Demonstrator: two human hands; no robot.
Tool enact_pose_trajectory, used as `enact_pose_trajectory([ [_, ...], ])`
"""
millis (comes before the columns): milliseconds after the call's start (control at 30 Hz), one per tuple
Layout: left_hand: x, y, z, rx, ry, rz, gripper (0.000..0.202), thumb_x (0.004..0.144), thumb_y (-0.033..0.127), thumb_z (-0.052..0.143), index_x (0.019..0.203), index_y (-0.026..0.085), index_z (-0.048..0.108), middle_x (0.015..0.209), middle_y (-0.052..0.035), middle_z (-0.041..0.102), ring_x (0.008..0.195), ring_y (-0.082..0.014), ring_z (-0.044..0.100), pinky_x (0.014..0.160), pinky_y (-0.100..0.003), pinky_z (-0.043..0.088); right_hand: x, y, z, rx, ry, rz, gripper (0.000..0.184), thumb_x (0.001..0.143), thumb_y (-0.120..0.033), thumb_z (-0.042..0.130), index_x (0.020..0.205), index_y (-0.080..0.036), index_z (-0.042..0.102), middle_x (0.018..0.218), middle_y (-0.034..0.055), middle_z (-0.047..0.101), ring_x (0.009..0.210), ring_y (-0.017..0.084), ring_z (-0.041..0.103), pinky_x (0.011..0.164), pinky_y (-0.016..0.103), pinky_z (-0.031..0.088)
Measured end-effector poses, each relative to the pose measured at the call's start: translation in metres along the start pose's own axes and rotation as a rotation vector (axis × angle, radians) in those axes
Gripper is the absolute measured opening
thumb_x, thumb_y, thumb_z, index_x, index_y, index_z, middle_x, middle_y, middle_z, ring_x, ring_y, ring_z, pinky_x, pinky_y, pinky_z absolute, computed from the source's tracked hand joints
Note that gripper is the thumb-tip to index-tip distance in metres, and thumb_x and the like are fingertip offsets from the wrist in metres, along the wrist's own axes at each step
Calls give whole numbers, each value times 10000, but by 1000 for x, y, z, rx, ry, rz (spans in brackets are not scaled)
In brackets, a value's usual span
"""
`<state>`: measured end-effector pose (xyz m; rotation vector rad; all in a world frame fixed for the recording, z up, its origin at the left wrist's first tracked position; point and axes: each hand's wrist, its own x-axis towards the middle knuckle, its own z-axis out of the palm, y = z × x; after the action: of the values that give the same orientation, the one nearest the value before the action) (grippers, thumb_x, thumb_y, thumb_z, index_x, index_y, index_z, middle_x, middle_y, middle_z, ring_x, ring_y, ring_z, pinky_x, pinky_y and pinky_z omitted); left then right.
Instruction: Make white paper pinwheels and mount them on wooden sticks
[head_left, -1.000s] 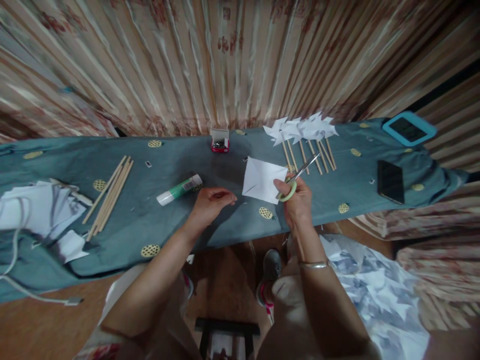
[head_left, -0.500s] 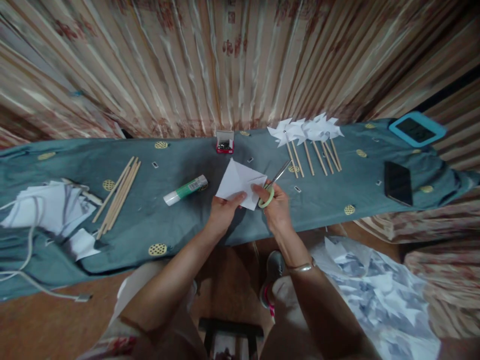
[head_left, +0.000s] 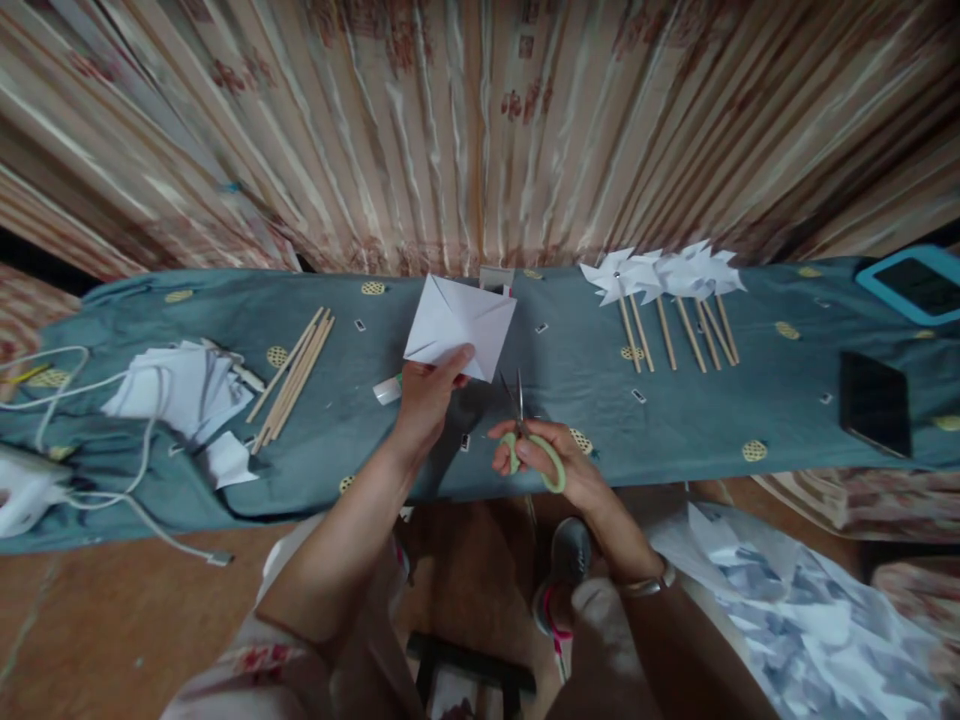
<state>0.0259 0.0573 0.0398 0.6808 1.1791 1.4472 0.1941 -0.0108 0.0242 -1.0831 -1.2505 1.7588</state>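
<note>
A white paper square [head_left: 461,325] with slits running in from its corners is pinched by my left hand [head_left: 431,400], thumb on top, above the cloth. My right hand [head_left: 551,455] grips scissors [head_left: 519,400] with pale green handles; their blades stand slightly apart and point away from me, below the paper's right corner and not touching it. Behind the paper, a glue stick [head_left: 388,390] lies mostly hidden, only its white end showing. A small box [head_left: 496,277] at the back edge is partly covered by the paper.
Paper pinwheels [head_left: 660,272] on wooden sticks lie at the back right, near a phone [head_left: 874,402] and a blue-framed device [head_left: 916,285]. Left are wooden sticks [head_left: 294,380], stacked paper [head_left: 184,385] and a white cable [head_left: 146,455]. A bag of paper pieces [head_left: 817,600] sits lower right.
My right hand has let go of the paper and swung the scissors round to point forward, blades parted. My left hand has lifted the paper up and away. The view has shifted left.
</note>
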Motion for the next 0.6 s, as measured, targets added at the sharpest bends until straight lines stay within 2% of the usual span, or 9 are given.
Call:
enact_pose_trajectory([
  [100, 2, 1, -2, 3, 0, 10, 300, 534, 341, 878, 669, 158, 682, 638, 6, 653, 528, -86, 532, 500, -204, 433, -1, 2, 2, -53, -27, 15, 454, 713, -610, 753, 919, -207, 718, 695, 7, 691, 613, 140, 627, 598, 269, 500],
  [300, -2, -3, 1, 84, -31, 11, 236, 569, 342, 835, 622, 176, 676, 620, -6, 659, 516, -102, 535, 474, -209, 425, -1, 9, 2, -201, 23, 28, 428, 719, -553, 769, 947, -193, 723, 656, -15, 644, 598, 122, 584, 577, 243, 466],
  [600, -7, -9, 5, 189, -83, 34, 208, 651, 282, 777, 540, 203, 620, 523, 32, 582, 450, -93, 480, 456, -229, 421, 0, 11, 3, -99, 43, 81, 471, 646, -566, 818, 920, -195, 723, 648, -28, 633, 590, 112, 607, 563, 225, 493],
])
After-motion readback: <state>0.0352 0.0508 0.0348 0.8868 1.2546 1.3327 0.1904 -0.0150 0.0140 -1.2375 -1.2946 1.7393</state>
